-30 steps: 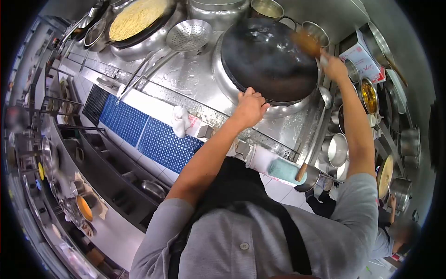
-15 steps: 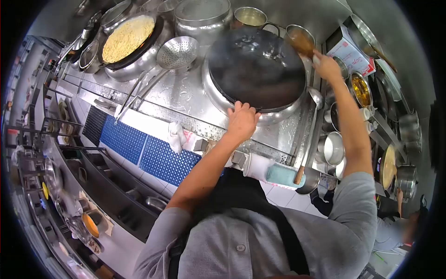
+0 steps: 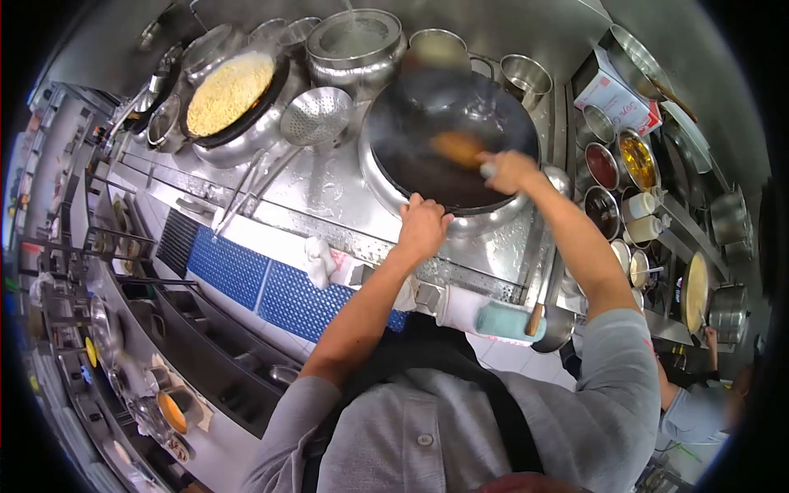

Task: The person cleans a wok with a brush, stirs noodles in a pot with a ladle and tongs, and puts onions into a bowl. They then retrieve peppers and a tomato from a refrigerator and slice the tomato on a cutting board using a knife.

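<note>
A large black wok (image 3: 403, 156) sits on a steel ring burner, its dark inside blurred by steam or motion. At the near rim, the fingers of my left hand (image 3: 425, 228) are hooked over the edge and grip it. My right hand (image 3: 511, 172) is over the right half of the wok, closed round a brown wok brush (image 3: 458, 149). Motion smears the brush head, which is low over the middle of the wok. Behind the wok stand a steel pot (image 3: 437, 41) and a round steel container (image 3: 527, 76).
Left of the wok lies a perforated strainer ladle (image 3: 316, 116). Another wok holds a heap of noodles (image 3: 231, 93). Sauce containers, among them one of yellow liquid (image 3: 638, 159), line the right side. A ladle (image 3: 556, 182) rests beside the wok. Another person (image 3: 699, 411) stands at lower right.
My right hand has brought the wok brush from the round container at back right, leftward and nearer, into the wok. My left hand stays on the near rim.
</note>
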{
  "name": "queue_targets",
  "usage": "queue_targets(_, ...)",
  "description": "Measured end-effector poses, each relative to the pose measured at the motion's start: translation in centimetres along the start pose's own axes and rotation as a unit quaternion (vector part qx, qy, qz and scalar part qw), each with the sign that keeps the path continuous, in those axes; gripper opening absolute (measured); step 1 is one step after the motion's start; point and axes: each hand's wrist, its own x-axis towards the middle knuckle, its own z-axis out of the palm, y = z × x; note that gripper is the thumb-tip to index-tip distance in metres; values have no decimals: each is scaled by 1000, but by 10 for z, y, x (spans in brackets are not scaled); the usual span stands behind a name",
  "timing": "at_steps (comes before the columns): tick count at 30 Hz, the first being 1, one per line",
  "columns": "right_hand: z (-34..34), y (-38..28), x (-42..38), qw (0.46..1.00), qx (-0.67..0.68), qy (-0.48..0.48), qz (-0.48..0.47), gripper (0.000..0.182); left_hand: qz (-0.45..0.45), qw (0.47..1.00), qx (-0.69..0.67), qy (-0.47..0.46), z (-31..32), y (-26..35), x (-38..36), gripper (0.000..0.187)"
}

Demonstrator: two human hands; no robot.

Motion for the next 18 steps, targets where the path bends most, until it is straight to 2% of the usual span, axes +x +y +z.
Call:
queue_targets(1,39,12,25,973,158,77,-151,69,4,1000,5,-3,-3,-1,2,27)
queue_targets(2,59,27,68,960,175,137,-171,70,5,1000,6,-6,-3,0,2,27)
queue_targets(3,41,19,98,963,186,191,-24,72,12,1000,-10,-5,-4,-2,1,24)
queue_targets(4,36,-4,113,945,197,229,127,74,14,1000,-25,-2,0,0,-8,23)
queue_targets(6,26,-55,109,943,298,71,132,68,28,998,-46,16,-4,-6,-2,22)
queue_targets(7,21,-78,70,937,344,54,-12,59,18,998,-61,-22,-12,-2,-2,26)
queue_targets(8,51,-71,80,901,273,259,-216,57,18,998,-57,-25,-12,-5,-3,25)
queue_targets(10,34,-10,99,955,224,193,-35,64,23,998,-54,-20,-7,-5,-2,24)
queue_targets(11,31,-10,107,927,219,280,117,74,17,998,-44,-44,-11,-3,-1,18)
queue_targets(12,34,-14,113,937,262,219,67,74,33,997,-63,-6,-12,-6,2,16)
queue_targets(14,20,-60,72,938,336,78,-26,74,54,990,-116,63,-5,-9,-6,13)
queue_targets(15,32,-65,54,898,432,-16,-78,76,57,982,-120,134,-15,1,-13,17)
queue_targets(16,6,-65,8,897,423,-91,-85,77,59,978,-131,153,-25,1,-18,17)
queue_targets(18,-20,-3,-36,897,380,-193,-113,78,53,970,-150,182,-43,-12,-37,19)
